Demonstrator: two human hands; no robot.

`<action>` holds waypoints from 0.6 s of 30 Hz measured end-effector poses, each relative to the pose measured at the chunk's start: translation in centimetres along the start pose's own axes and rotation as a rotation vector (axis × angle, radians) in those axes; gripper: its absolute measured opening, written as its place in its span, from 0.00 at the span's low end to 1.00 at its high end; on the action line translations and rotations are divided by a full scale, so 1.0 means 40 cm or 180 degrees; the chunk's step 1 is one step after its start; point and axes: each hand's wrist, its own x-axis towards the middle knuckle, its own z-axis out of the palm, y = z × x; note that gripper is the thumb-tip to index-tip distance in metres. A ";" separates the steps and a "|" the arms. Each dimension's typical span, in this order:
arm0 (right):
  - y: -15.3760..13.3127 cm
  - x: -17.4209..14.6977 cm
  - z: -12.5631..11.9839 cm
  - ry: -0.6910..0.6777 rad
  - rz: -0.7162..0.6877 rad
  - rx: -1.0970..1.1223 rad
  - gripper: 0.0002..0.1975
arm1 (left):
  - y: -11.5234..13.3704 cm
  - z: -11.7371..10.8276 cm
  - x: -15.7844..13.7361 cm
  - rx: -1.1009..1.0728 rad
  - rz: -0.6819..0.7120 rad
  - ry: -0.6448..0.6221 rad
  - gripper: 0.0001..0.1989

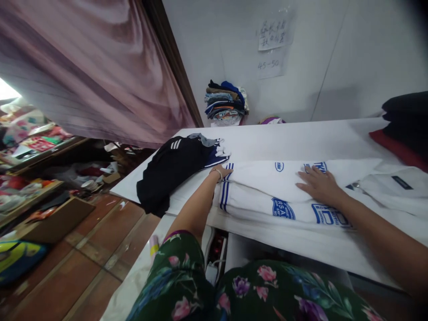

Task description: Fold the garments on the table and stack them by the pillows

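A white collared top (pixel 254 185) with blue printed badges lies flat and folded lengthwise on the white table. Its blue-striped end points left, and its collar with a dark label lies at the right. At the striped end, my left hand (pixel 221 172) closes on the edge of the cloth, a pale bracelet round its wrist. My right hand (pixel 320 183) rests flat on the middle of the top, fingers spread over a blue print. Left of my left hand, a black garment (pixel 177 162) with white stripes lies in a loose heap over navy and grey clothing.
The white table (pixel 281 140) runs along a wall bearing handwritten paper notes (pixel 272 40). A folded clothes pile (pixel 225 102) stands behind it; dark and red clothes (pixel 406 127) are stacked at right. A pink curtain (pixel 110 67) hangs at left, above cluttered boxes (pixel 55 218) on the tiled floor.
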 end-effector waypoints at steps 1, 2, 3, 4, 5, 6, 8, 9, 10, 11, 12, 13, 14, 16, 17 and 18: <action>-0.018 -0.006 -0.003 0.0037 -0.0133 0.0003 0.32 | 0.001 -0.002 0.001 0.0042 -0.0011 -0.0004 0.43; -0.035 -0.013 -0.002 0.0031 -0.0286 0.0017 0.31 | 0.002 -0.004 0.002 0.0071 -0.0029 -0.0017 0.43; -0.051 -0.019 0.003 -0.0009 -0.0426 0.0028 0.31 | 0.002 -0.004 0.003 0.0093 -0.0041 -0.0029 0.44; -0.065 -0.025 0.009 -0.0061 -0.0519 0.0024 0.31 | 0.001 -0.003 0.002 0.0105 -0.0041 -0.0032 0.44; -0.075 -0.029 0.017 -0.0092 -0.0559 0.0003 0.31 | 0.000 -0.002 0.001 0.0111 -0.0028 -0.0031 0.43; -0.082 -0.033 0.024 -0.0093 -0.0570 -0.0030 0.32 | -0.001 0.001 -0.002 0.0108 -0.0002 -0.0019 0.43; -0.088 -0.037 0.035 -0.0044 -0.0560 -0.0080 0.32 | -0.001 0.007 -0.013 0.0080 0.0070 0.0039 0.41; -0.088 -0.037 0.037 -0.0034 -0.0552 -0.0085 0.32 | -0.001 0.011 -0.021 0.0064 0.0102 0.0074 0.40; -0.087 -0.037 0.036 -0.0034 -0.0547 -0.0081 0.31 | 0.001 0.015 -0.029 0.0029 0.0138 0.0133 0.39; -0.086 -0.036 0.033 -0.0038 -0.0544 -0.0068 0.31 | 0.003 0.017 -0.037 -0.0027 0.0187 0.0215 0.39; -0.085 -0.034 0.029 -0.0048 -0.0534 -0.0046 0.31 | 0.007 0.016 -0.043 -0.0101 0.0256 0.0314 0.38; -0.085 -0.032 0.023 -0.0064 -0.0524 -0.0015 0.31 | 0.012 0.012 -0.045 -0.0183 0.0343 0.0428 0.36; -0.087 -0.028 0.015 -0.0077 -0.0515 0.0020 0.31 | 0.018 0.004 -0.044 -0.0267 0.0443 0.0556 0.35; -0.091 -0.019 0.001 -0.0055 -0.0502 0.0075 0.31 | 0.031 -0.022 -0.030 -0.0412 0.0640 0.0813 0.31; -0.093 -0.012 -0.004 -0.0013 -0.0499 0.0087 0.31 | 0.037 -0.037 -0.017 -0.0460 0.0698 0.0909 0.29; -0.095 -0.005 -0.008 0.0041 -0.0497 0.0089 0.31 | 0.042 -0.051 -0.003 -0.0508 0.0722 0.0983 0.29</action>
